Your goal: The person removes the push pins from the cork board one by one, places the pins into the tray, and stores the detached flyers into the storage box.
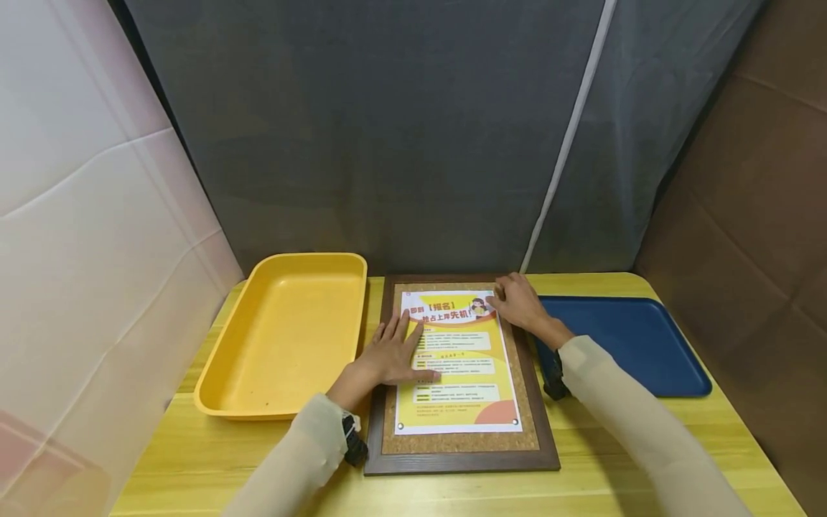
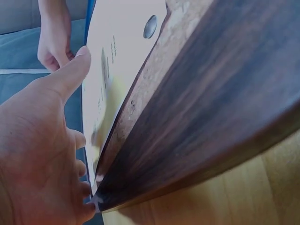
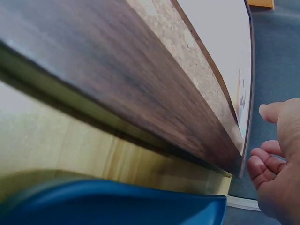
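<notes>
A printed yellow-and-white poster [image 1: 456, 362] lies on a cork board [image 1: 465, 443] with a dark wooden frame [image 1: 461, 463]. Silver round-headed pins sit at its lower left [image 1: 400, 426] and lower right [image 1: 515, 422] corners. My left hand [image 1: 392, 355] rests spread across the poster's left side, thumb pointing right. At the upper right corner, my right hand [image 1: 519, 301] has its fingertips right on the poster's edge, covering that corner. Its thumb [image 3: 271, 112] reaches forward and the lower fingers are curled; I cannot tell whether anything is between its fingertips.
Left of the board stands a yellow tray [image 1: 284, 411], and right of it a blue tray [image 1: 627, 345], partly behind my right forearm. All lie on a wood-grain table [image 1: 594, 459]. A dark curtain [image 1: 362, 143] hangs behind, with pale and brown sheets at the sides.
</notes>
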Motion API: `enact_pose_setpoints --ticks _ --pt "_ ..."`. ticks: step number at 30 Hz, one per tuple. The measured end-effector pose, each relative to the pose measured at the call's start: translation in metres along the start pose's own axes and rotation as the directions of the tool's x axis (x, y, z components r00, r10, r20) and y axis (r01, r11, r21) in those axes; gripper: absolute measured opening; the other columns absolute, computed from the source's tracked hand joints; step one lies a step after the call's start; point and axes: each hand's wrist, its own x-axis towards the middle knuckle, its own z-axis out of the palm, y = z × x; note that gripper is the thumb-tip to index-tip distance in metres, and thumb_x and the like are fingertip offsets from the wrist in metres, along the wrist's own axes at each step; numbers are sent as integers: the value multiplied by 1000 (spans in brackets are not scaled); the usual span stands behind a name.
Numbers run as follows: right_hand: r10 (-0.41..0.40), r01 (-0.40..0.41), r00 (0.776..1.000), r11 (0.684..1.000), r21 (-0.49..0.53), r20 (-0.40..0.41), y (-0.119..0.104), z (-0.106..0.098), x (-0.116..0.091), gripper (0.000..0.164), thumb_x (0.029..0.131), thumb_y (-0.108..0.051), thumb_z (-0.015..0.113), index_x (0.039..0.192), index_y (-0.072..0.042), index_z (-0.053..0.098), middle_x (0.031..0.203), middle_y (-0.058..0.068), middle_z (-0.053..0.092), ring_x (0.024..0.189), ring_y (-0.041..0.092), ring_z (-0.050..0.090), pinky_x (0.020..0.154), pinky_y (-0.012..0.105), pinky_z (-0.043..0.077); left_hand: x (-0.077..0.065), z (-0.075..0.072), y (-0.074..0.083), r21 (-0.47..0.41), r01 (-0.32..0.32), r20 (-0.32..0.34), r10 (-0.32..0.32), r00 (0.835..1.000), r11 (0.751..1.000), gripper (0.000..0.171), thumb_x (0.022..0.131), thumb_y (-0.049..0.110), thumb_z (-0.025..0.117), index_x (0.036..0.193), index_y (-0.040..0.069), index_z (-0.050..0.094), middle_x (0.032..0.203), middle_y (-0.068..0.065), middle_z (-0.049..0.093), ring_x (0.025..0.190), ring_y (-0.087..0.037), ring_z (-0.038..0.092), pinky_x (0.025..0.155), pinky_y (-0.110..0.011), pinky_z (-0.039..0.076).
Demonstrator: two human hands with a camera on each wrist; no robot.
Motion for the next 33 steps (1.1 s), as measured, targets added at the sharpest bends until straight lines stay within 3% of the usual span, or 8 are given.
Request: enact_pose_setpoints --ticks 3,6,10,14,17,24,29,33 --pt "-2 2 1000 1000 24 -22 2 2 3 36 100 -14 74 75 -7 50 78 11 47 83 29 48 77 44 34 -1 0 1 3 -1 20 1 1000 1000 116 89 80 62 172 14 15 177 -22 2 164 -41 2 130 -60 11" --pt "14 -12 999 999 39 -38 4 5 4 34 99 -10 74 73 -6 51 74 9 46 81 27 47 78 44 35 -2 -1 2 4 0 32 0 999 1000 117 88 79 63 172 14 13 177 -21 1 164 -41 2 130 -60 10" --pt "53 -50 997 997 58 -49 7 7 5 13 98 -8 74 90 3 69 86 14 61 87 30 57 81 46 48 -3 -2 3 5 0 37 0 999 1000 119 88 79 65 172 14 13 177 -21 0 164 -40 0 130 -60 9" --pt "81 -76 995 994 83 -52 8 10 4 18 97 -7 74 109 8 74 100 20 71 93 35 68 86 52 57 -4 -2 4 20 1 45 -2 999 1000 120 87 80 66 172 14 13 177 -20 0 164 -39 -1 130 -60 9" --pt "111 -105 993 990 96 -51 10 11 4 18 98 -6 73 110 8 74 100 21 73 92 35 70 86 52 57 -3 0 4 21 6 57 -7 998 1000 120 86 80 66 172 14 13 177 -19 -1 164 -38 -3 130 -60 8" --pt "161 -154 986 981 121 -51 12 13 7 16 99 -6 71 108 6 74 99 19 73 89 32 68 84 50 57 13 22 -9 -24 10 67 -8 998 1000 130 82 89 62 172 17 3 177 -16 -11 163 -34 -12 129 -62 -3" --pt "175 -167 983 978 126 -58 14 16 10 15 99 -6 70 105 6 75 98 18 74 87 31 68 82 48 56 5 12 -4 -27 8 71 -6 997 1000 128 82 88 63 172 14 10 178 -18 -4 164 -35 -6 129 -61 1" --pt "185 -177 981 976 127 -57 14 18 11 14 99 -6 70 104 6 76 96 18 75 86 31 69 81 47 56 5 13 -4 -8 7 86 -7 996 1000 128 82 87 63 172 14 7 177 -17 -6 164 -36 -7 129 -62 0"
